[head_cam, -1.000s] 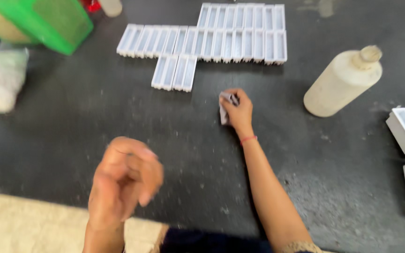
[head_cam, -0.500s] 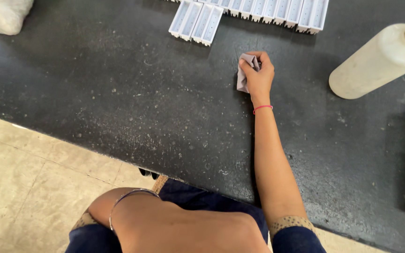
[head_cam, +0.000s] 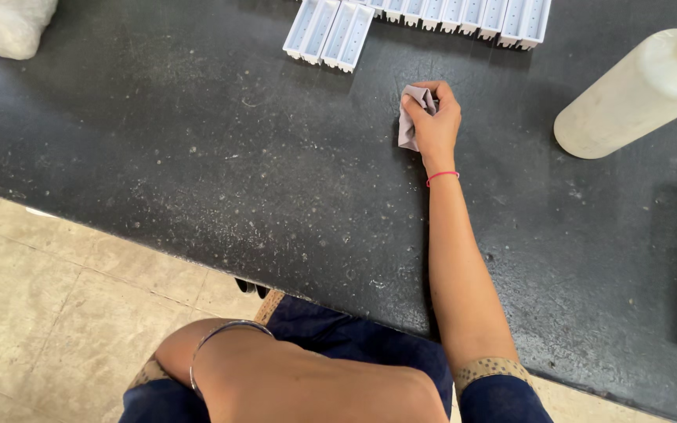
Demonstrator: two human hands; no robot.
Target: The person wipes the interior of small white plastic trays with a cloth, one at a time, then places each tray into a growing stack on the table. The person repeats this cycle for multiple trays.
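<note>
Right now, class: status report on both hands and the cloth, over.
Right hand grips small cloth on black counter. Left hand out of view. White trays nearby, apart.

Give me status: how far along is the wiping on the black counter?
Done: can't tell; the black counter looks dusty and speckled throughout. In hand: the right hand presses a small grey cloth to the counter below the white trays. Left: most of the surface; the left arm is off the counter.

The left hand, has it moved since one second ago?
Yes. It was raised in front of the countertop; now the left arm is down below its edge, hand out of view. The right hand holds the cloth.
</note>
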